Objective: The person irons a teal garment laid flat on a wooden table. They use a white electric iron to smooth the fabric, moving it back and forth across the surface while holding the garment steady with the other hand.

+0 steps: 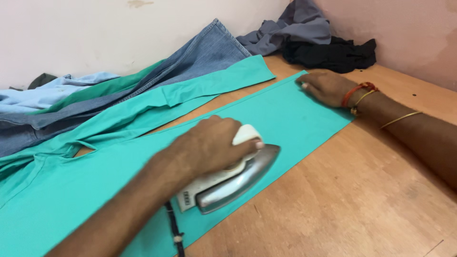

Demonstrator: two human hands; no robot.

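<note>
My left hand (209, 145) is closed around the white handle of a metal-soled clothes iron (238, 183), which rests flat on a teal garment (295, 109) spread over a wooden surface (362, 190). The iron's dark cord (175, 228) trails toward the bottom edge. My right hand (326, 88), with a red thread and thin bangles at the wrist, lies palm down on the far corner of the teal cloth, fingers flat and together.
Blue jeans (200, 52) and a light blue cloth (47, 93) lie piled to the left along the wall. A grey garment (295, 26) and a black one (333, 52) sit bunched in the far corner.
</note>
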